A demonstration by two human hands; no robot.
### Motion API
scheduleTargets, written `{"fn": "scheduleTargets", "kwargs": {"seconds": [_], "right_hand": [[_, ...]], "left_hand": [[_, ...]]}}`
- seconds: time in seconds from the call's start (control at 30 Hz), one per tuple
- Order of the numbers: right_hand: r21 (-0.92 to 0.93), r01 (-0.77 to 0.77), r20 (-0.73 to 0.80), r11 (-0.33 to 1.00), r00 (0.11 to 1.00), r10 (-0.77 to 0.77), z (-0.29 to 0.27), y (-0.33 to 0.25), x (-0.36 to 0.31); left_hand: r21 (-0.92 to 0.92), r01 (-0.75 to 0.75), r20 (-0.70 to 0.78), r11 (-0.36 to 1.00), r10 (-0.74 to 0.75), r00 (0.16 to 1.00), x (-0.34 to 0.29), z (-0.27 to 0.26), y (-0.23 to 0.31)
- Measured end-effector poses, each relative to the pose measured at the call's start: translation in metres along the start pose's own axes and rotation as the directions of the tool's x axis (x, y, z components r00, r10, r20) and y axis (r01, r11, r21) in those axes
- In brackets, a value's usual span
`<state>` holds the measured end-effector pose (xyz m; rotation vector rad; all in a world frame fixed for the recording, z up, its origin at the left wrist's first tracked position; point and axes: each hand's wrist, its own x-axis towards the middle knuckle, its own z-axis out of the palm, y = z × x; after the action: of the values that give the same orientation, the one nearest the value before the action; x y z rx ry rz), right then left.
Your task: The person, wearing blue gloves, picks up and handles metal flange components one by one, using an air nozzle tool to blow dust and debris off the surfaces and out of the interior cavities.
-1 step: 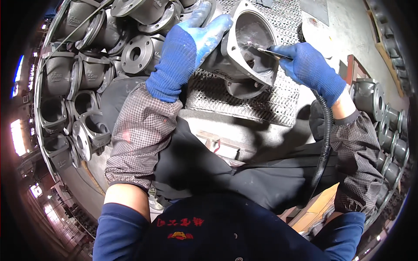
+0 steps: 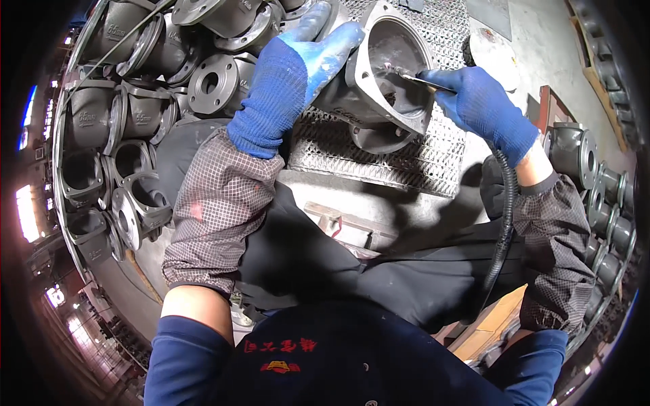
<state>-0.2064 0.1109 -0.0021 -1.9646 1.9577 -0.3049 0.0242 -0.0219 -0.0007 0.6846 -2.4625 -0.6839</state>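
A grey cast-metal valve body rests on a patterned metal plate, its wide square-flanged mouth tilted up and toward the right. My left hand, in a blue glove, grips it from the left, with the thumb along its side and the fingers over the flange at the far end. My right hand, also gloved in blue, is closed around a slim air grinder. The metal front of the grinder points into the mouth of the casting. A black corrugated hose runs from under my right hand down past my forearm.
Many similar castings are stacked at the left behind a metal rim, and more castings stand at the right. A pale round disc lies beyond my right hand. Cardboard sits by my right elbow.
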Motion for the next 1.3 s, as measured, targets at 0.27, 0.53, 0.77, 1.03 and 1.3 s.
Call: {"fn": "scheduleTargets", "kwargs": {"seconds": [0.27, 0.53, 0.77, 1.03, 1.3], "right_hand": [[0.022, -0.122, 0.031, 0.992, 0.992, 0.121, -0.003, -0.003, -0.004], [0.032, -0.197, 0.056, 0.980, 0.979, 0.195, -0.013, -0.005, -0.003], [-0.086, -0.101, 0.029, 0.991, 0.994, 0.104, -0.019, 0.005, -0.005], [0.782, -0.093, -0.261, 0.616, 0.849, 0.459, -0.037, -0.047, -0.023], [0.432, 0.189, -0.613, 0.882, 0.779, 0.133, 0.014, -0.136, 0.042]], "left_hand": [[0.411, -0.237, 0.062, 0.880, 0.232, 0.971, 0.004, 0.002, -0.005], [0.304, -0.309, 0.033, 0.901, 0.314, 0.949, 0.007, 0.001, -0.008], [0.438, -0.426, 0.020, 0.792, 0.465, 0.885, 0.017, 0.000, -0.019], [-0.234, 0.072, 0.045, 0.970, -0.063, 0.997, 0.009, -0.010, -0.014], [-0.802, -0.004, -0.016, 0.597, -0.015, 1.000, 0.002, -0.001, -0.019]]}}
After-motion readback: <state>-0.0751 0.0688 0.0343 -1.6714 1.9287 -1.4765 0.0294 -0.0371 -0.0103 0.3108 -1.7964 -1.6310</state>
